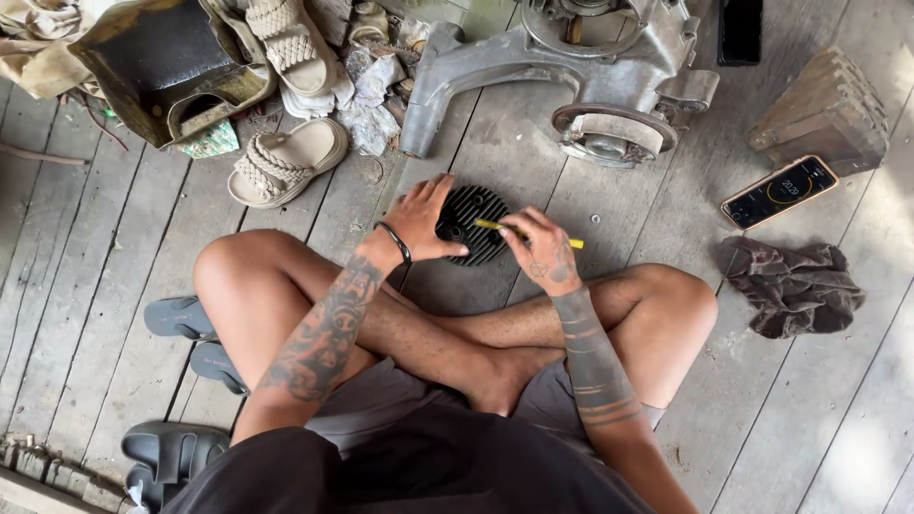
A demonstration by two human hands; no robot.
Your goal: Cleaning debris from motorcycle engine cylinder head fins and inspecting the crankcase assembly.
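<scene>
I sit cross-legged on a wooden plank floor. A round black finned metal part [473,217] lies on the boards just past my shins. My left hand [419,221] rests on its left side and holds it down, fingers spread over the fins. My right hand [545,253] grips a thin yellow-handled tool [519,231] and lays its tip across the top of the part. A black band circles my left wrist.
A grey engine casing [581,67] lies beyond the part. A phone [779,191] with a lit screen, a dark rag [795,284] and a finned block [826,109] lie right. Sandals [286,162] and a dark metal box [162,67] lie upper left, dark slippers [176,319] lower left.
</scene>
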